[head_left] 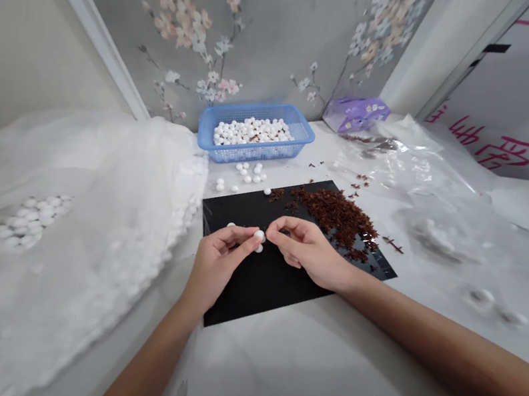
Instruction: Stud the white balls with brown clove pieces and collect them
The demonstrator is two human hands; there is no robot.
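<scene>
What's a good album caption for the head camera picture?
Left hand pinching a white ball, right hand close by, over a black sheet.

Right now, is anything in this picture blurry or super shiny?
In the head view, glare streaks the clear plastic at the back right; in the head view, white shapes at the right look smeared, but the black mat has fairly crisp edges; in the head view, whether the right hand pinches something is too small to tell.
</scene>
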